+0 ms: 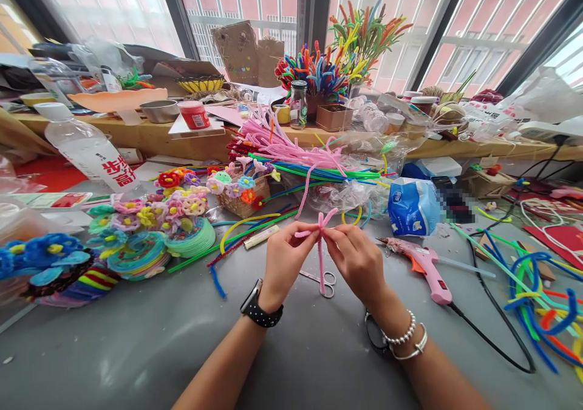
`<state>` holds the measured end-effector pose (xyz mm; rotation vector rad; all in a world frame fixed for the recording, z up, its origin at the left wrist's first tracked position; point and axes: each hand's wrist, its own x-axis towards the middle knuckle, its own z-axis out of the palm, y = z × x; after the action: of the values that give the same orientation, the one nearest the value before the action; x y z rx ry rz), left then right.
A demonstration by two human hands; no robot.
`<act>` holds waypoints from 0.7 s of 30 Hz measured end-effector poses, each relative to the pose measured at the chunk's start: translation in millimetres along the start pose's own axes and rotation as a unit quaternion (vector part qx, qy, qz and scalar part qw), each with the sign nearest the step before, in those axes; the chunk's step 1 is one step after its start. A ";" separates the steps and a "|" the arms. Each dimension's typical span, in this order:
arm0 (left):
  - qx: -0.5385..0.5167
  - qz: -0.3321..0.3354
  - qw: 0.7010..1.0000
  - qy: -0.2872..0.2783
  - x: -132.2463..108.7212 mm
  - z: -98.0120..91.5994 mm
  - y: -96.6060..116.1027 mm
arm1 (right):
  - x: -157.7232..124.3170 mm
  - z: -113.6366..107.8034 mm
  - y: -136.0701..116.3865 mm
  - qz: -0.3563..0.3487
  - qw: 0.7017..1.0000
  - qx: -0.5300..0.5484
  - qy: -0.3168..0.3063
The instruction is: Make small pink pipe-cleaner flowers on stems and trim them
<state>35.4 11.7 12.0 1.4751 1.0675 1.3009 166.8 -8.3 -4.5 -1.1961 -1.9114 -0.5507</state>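
Observation:
Pink pipe cleaners [321, 264], crossed or twisted together at one point, are held up between my two hands. My left hand [289, 258] pinches them from the left with thumb and forefinger. From the other side my right hand [357, 258] grips the same crossing point, its fingertips nearly meeting the left ones. Several pink ends stick out upward and to the left, and one long end hangs down. Behind and below that end, a pair of scissors [328, 281] lies on the grey table [291, 349]. How the strands join is hidden by my fingertips.
A pink glue gun [426, 267] lies to the right, its black cord [496, 343] looping across the table. Pipe cleaner flowers [173, 209] and a tilted water bottle [86, 149] are at left. A pink pipe cleaner bundle [282, 140] and blue tissue pack [413, 206] lie beyond my hands.

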 end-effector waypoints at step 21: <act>0.133 0.213 0.968 -0.002 -6.2 0.1 -2.4 | 9.6 -7.5 -6.4 0.492 0.636 0.577 -0.145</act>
<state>34.9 6.4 8.2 1.9891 0.9819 1.4854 161.9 -11.3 7.9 -1.1332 -1.0314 1.3444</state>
